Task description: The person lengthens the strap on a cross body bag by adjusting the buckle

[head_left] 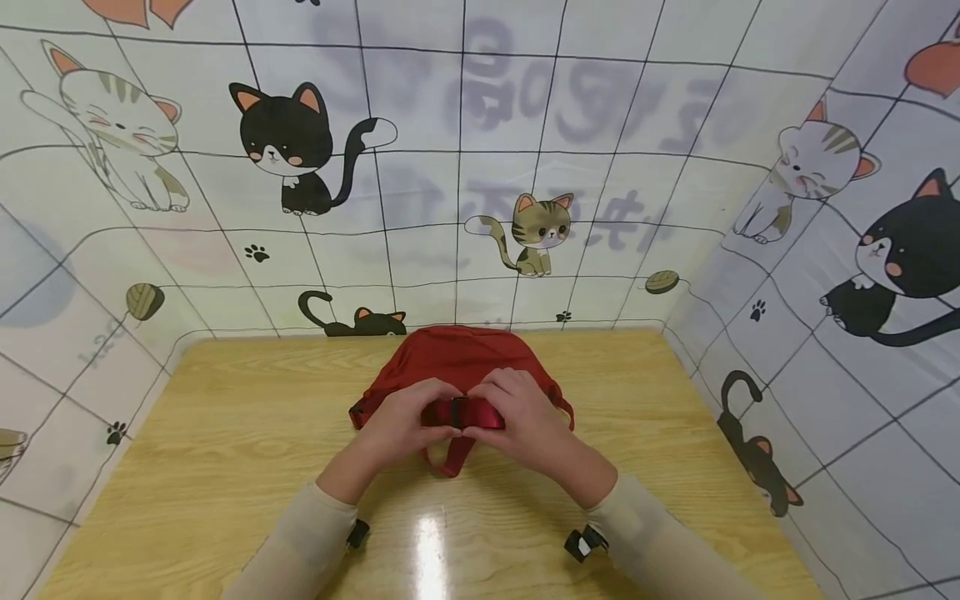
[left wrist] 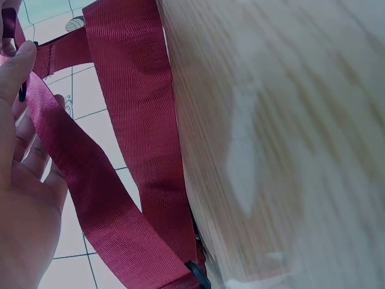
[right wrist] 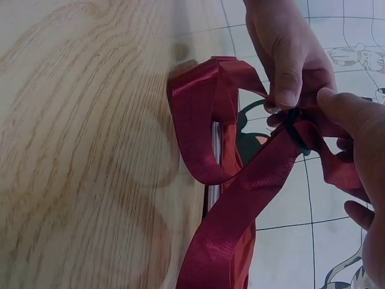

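Note:
A dark red bag (head_left: 457, 358) lies on the wooden table (head_left: 225, 442) near the back wall. Its red webbing strap (head_left: 480, 414) carries a small black buckle (head_left: 458, 412) at the middle. My left hand (head_left: 408, 417) pinches the strap just left of the buckle. My right hand (head_left: 521, 412) pinches it just right of the buckle. In the right wrist view both thumbs meet at the black buckle (right wrist: 295, 129), with a loop of strap (right wrist: 198, 120) hanging beside the table. The left wrist view shows the strap (left wrist: 90, 198) running past my palm (left wrist: 21, 211).
Cloth walls printed with cartoon cats (head_left: 292, 142) enclose the table on the left, back and right. Bare wood (head_left: 675, 400) lies on both sides of the bag and in front of my forearms. Small black clips sit on my sleeves (head_left: 585, 542).

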`<move>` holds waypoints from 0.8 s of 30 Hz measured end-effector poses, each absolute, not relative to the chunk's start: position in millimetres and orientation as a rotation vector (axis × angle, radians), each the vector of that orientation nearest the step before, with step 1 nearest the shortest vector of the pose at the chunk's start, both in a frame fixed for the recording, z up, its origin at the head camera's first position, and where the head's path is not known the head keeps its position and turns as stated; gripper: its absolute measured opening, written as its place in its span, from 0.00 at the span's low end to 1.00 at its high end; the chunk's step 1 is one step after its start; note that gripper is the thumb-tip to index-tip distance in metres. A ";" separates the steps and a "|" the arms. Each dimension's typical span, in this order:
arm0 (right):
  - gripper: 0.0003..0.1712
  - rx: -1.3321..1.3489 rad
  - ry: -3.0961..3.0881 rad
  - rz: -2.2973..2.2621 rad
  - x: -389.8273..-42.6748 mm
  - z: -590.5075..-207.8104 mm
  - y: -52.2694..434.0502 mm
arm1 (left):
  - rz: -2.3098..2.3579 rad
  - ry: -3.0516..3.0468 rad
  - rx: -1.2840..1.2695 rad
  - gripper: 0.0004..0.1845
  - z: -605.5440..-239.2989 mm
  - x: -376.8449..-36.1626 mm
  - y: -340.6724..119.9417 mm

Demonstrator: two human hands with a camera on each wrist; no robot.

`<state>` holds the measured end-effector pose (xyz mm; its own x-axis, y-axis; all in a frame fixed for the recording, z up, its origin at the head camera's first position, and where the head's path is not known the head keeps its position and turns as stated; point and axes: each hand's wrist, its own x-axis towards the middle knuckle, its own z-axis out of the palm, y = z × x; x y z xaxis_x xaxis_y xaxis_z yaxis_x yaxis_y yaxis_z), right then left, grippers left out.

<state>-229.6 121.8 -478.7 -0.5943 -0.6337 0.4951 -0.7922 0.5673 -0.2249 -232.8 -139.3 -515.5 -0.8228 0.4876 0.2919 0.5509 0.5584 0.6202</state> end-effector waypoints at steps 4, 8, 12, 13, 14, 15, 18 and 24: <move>0.27 1.150 -2.430 0.637 -229.5 -480.5 122.2 | -1.120 -2.682 -0.905 0.28 -516.5 -233.5 -139.8; 0.27 1.160 -2.393 0.718 -230.1 -482.4 124.8 | -1.112 -2.672 -0.906 0.28 -517.9 -233.9 -141.0; 0.28 1.182 -2.338 0.790 -230.6 -483.2 129.1 | -1.099 -2.674 -0.896 0.28 -520.2 -235.3 -142.3; 0.29 1.187 -2.329 0.802 -230.6 -483.2 130.1 | -1.099 -2.676 -0.892 0.28 -520.8 -235.6 -142.6; 0.29 1.192 -2.320 0.816 -230.7 -483.1 131.1 | -1.100 -2.676 -0.889 0.28 -521.3 -236.0 -142.8; 0.29 1.197 -2.312 0.826 -230.6 -483.1 131.9 | -1.102 -2.683 -0.884 0.28 -521.8 -236.2 -143.0; 0.30 1.207 -2.288 0.864 -229.9 -483.0 133.7 | -1.117 -2.696 -0.870 0.27 -522.7 -236.8 -143.5; 0.30 1.227 -2.223 0.968 -227.5 -480.0 135.0 | -1.134 -2.694 -0.859 0.27 -522.7 -237.1 -144.7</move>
